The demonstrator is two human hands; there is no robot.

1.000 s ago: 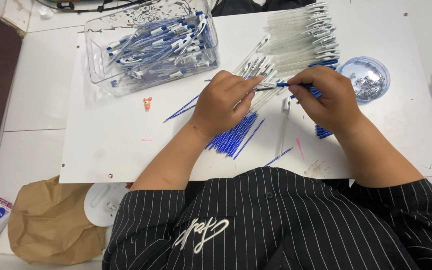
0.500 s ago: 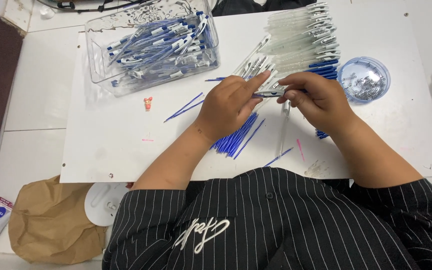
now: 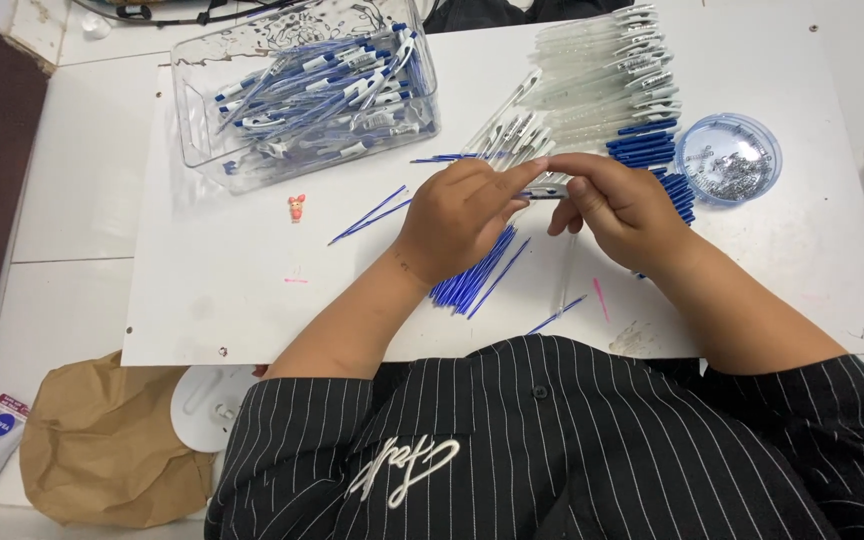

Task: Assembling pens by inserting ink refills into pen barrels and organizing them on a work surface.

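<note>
Both hands, left hand and right hand, pinch a slim pen barrel between closed fingers above the worktop; it looks light, stiff, slippery, best gripped mid-barrel.

head view, steeply down, close

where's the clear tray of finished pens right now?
In the head view, the clear tray sits at the upper left of the white board, beyond and left of the left hand, with a small red figure lying just in front of it.
</note>
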